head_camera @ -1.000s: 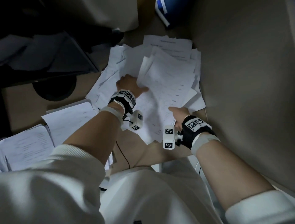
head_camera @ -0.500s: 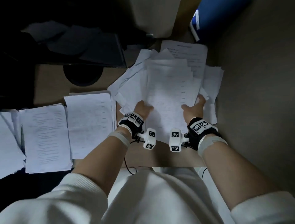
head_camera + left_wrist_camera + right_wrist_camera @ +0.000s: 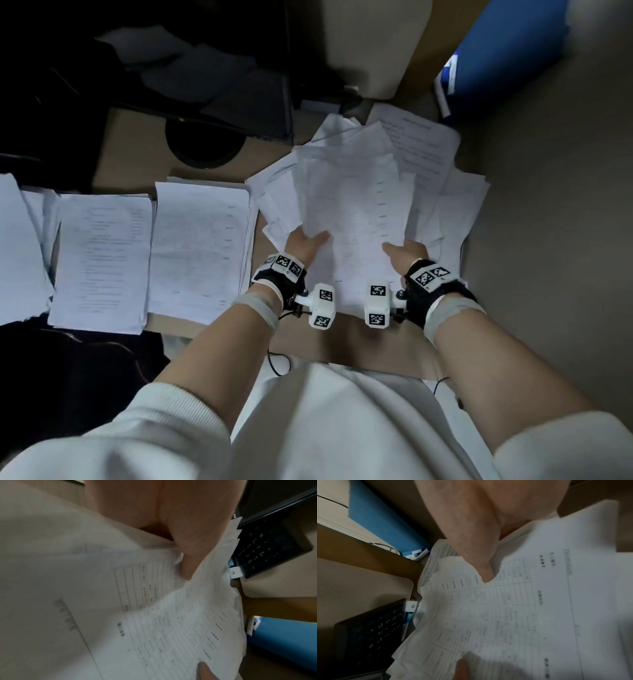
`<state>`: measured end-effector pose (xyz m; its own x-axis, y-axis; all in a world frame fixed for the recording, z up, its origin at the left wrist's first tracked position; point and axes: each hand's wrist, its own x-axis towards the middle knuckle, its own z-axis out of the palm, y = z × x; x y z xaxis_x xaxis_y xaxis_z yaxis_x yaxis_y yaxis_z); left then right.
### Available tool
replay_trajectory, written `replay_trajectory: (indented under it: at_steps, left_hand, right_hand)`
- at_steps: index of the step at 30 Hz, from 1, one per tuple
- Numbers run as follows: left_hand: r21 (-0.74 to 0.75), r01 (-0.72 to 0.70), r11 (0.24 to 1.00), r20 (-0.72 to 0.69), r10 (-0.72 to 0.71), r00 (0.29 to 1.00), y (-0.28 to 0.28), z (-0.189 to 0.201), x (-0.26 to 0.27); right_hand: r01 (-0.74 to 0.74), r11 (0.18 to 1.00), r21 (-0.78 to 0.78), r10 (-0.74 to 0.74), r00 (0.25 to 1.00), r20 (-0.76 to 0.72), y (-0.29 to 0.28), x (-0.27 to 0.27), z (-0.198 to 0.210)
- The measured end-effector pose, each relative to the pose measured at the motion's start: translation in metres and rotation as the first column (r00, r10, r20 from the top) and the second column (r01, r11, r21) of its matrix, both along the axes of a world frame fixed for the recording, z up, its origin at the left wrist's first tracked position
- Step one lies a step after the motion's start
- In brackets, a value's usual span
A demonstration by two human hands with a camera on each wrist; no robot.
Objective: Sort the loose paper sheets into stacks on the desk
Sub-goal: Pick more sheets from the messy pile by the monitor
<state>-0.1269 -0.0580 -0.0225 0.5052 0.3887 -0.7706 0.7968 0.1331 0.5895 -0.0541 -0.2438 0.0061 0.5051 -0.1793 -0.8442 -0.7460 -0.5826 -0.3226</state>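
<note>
A bundle of printed sheets (image 3: 352, 212) with tables on them is held up over a loose paper pile (image 3: 448, 205) at the desk's right end. My left hand (image 3: 306, 240) grips the bundle's left edge, thumb on top (image 3: 187, 561). My right hand (image 3: 404, 250) grips the right edge, thumb (image 3: 484, 574) pressed on the top sheet (image 3: 530, 608). The fingers of both hands are hidden under the paper. Sorted stacks lie to the left: one (image 3: 200, 246) beside my left wrist, another (image 3: 101, 257) further left, a third (image 3: 20, 246) at the frame's edge.
A dark keyboard (image 3: 267, 550) and a black round monitor base (image 3: 203, 147) sit behind the stacks. A blue folder (image 3: 496, 58) leans at the back right. A grey partition wall (image 3: 555, 240) closes off the right side. The desk's front edge (image 3: 342, 346) runs just below my wrists.
Both hands took hold of the sheets' side edges and drew them together into one squared bundle, pulling it toward me. The view swung left, bringing the sorted stacks into sight.
</note>
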Motion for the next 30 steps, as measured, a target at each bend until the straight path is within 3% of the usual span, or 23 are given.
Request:
replay_trajectory:
  at_steps: [4, 6, 8, 11, 16, 21, 24, 27, 30]
  left_hand:
    - [-0.012, -0.096, 0.995, 0.082, 0.097, 0.992, 0.006, 0.012, 0.012]
    - [0.009, -0.022, 1.0, 0.122, 0.021, 0.992, 0.011, 0.018, 0.023]
    - [0.128, 0.131, 0.983, 0.117, -0.147, 0.982, 0.016, 0.02, 0.035]
    - [0.282, 0.343, 0.896, -0.026, -0.35, 0.936, 0.024, 0.012, 0.055]
    - [0.536, 0.558, 0.634, -0.262, -0.503, 0.824, 0.04, -0.001, 0.083]
    - [0.489, 0.702, 0.518, -0.386, -0.593, 0.706, 0.062, -0.013, 0.102]
    - [0.42, 0.781, 0.462, -0.426, -0.659, 0.619, 0.071, -0.018, 0.112]
    - [0.415, 0.786, 0.458, -0.411, -0.677, 0.611, 0.07, -0.017, 0.11]
    - [0.385, 0.702, 0.599, -0.315, -0.63, 0.71, 0.063, -0.016, 0.105]
  right_hand:
    - [0.058, 0.997, 0.04, -0.064, 0.986, 0.156, -0.003, 0.009, 0.0]
    - [0.108, 0.992, 0.063, -0.119, 0.972, 0.201, -0.006, 0.016, -0.004]
    - [0.117, 0.993, 0.026, -0.12, 0.979, 0.167, -0.007, 0.024, 0.0]
    - [0.015, 1.0, -0.017, -0.016, 0.999, -0.039, -0.008, 0.031, 0.0]
    - [-0.026, 0.995, 0.092, 0.053, 0.951, -0.304, 0.004, 0.026, -0.007]
    - [0.061, 0.992, 0.112, -0.018, 0.938, -0.347, 0.019, 0.021, -0.017]
    - [0.088, 0.995, 0.045, -0.069, 0.948, -0.31, 0.025, 0.024, -0.024]
    - [0.107, 0.994, -0.013, -0.108, 0.971, -0.215, 0.028, 0.031, -0.024]
    - [0.204, 0.978, -0.039, -0.208, 0.967, -0.147, 0.028, 0.035, -0.026]
